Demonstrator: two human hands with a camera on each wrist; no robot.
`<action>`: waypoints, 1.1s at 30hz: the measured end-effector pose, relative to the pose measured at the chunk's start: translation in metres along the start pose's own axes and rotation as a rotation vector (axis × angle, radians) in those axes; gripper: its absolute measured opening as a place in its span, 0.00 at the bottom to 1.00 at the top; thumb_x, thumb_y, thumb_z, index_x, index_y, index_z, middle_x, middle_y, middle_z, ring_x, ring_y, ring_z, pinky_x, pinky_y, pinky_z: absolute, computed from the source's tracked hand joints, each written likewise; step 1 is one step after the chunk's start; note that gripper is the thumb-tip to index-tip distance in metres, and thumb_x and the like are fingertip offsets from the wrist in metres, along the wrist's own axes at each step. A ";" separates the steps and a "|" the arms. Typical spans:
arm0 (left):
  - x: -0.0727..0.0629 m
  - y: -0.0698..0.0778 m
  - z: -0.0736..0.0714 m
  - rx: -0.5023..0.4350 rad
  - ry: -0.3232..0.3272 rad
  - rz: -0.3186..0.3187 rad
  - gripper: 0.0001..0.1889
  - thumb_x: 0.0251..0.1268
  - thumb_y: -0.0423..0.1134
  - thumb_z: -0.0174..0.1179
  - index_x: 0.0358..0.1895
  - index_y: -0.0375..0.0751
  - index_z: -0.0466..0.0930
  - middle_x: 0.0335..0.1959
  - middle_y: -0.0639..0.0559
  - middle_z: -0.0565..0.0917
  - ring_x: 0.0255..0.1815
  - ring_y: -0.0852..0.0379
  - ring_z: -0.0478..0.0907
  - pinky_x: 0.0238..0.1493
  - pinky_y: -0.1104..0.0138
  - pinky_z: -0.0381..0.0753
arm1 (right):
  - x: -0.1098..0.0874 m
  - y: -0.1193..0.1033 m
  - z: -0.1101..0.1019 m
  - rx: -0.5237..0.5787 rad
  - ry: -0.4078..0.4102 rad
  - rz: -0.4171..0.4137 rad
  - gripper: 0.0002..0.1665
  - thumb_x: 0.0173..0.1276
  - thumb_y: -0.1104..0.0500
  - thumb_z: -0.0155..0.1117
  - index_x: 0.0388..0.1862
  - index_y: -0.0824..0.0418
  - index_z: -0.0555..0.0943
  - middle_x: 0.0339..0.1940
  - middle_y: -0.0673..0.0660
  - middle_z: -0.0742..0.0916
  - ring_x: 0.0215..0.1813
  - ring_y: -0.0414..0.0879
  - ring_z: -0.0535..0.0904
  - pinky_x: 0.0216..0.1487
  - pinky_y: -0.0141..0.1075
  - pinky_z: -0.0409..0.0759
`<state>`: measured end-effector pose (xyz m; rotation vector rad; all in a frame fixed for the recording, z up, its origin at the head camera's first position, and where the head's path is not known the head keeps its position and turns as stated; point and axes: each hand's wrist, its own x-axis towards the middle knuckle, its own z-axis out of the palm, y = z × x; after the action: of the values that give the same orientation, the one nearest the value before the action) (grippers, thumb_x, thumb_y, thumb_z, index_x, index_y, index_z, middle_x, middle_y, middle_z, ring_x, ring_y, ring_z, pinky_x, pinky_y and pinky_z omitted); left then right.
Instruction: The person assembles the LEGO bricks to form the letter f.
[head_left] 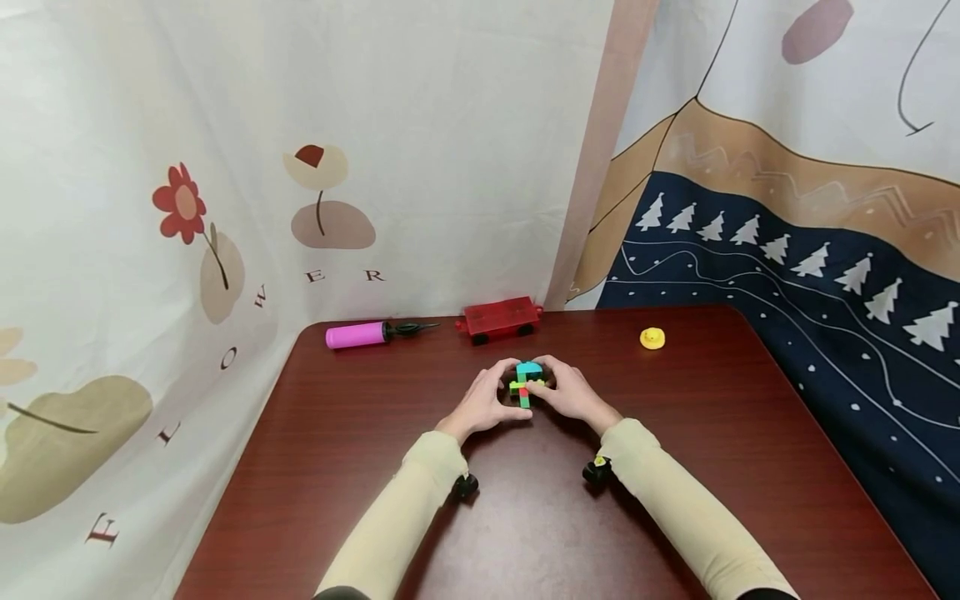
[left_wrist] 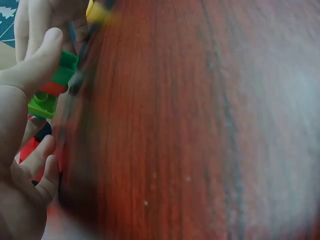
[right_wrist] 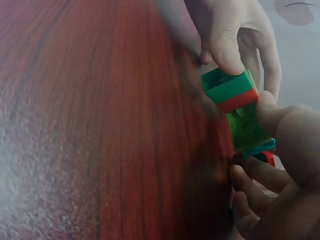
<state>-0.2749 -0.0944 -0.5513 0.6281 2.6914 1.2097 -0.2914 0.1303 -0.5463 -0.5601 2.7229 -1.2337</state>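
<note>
A small build of stacked toy bricks (head_left: pixel 523 387), in blue, lime, red and green, is held between both hands over the table. My left hand (head_left: pixel 483 402) holds it from the left; its thumb lies along the green end brick (right_wrist: pixel 227 89) in the right wrist view. From the other side my right hand (head_left: pixel 572 392) grips it, the thumb against the build near the red brick (right_wrist: pixel 239 101) and the fingers curved beneath. The lime brick (left_wrist: pixel 43 105) shows its studs in the left wrist view. Fingers hide part of the build.
On the brown table (head_left: pixel 360 467), a red toy wagon (head_left: pixel 500 317) with black wheels stands at the back. A pink pump (head_left: pixel 356 335) with a black end lies left of it. A yellow rubber duck (head_left: pixel 652 338) sits at the back right. Printed cloth hangs behind.
</note>
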 end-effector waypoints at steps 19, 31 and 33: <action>0.001 -0.004 0.001 0.003 -0.019 0.004 0.50 0.56 0.51 0.81 0.79 0.44 0.64 0.72 0.48 0.76 0.64 0.47 0.72 0.66 0.54 0.75 | 0.003 0.001 0.000 -0.047 -0.011 -0.007 0.28 0.73 0.52 0.73 0.67 0.62 0.80 0.53 0.58 0.86 0.48 0.50 0.82 0.54 0.45 0.84; 0.000 -0.003 0.001 -0.001 -0.032 0.003 0.54 0.55 0.53 0.82 0.81 0.44 0.60 0.73 0.48 0.74 0.66 0.48 0.71 0.67 0.53 0.74 | 0.001 0.001 -0.005 -0.045 -0.034 -0.014 0.29 0.75 0.51 0.71 0.69 0.62 0.79 0.55 0.59 0.86 0.50 0.51 0.84 0.56 0.47 0.84; -0.002 -0.003 -0.001 -0.021 -0.044 0.000 0.57 0.55 0.53 0.82 0.83 0.43 0.56 0.74 0.48 0.73 0.67 0.47 0.71 0.68 0.52 0.74 | -0.001 0.002 -0.008 -0.052 -0.030 -0.015 0.30 0.75 0.49 0.70 0.70 0.62 0.78 0.55 0.60 0.85 0.51 0.51 0.84 0.56 0.48 0.83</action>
<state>-0.2746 -0.0978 -0.5526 0.6438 2.6395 1.2082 -0.2933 0.1380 -0.5425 -0.6004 2.7377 -1.1508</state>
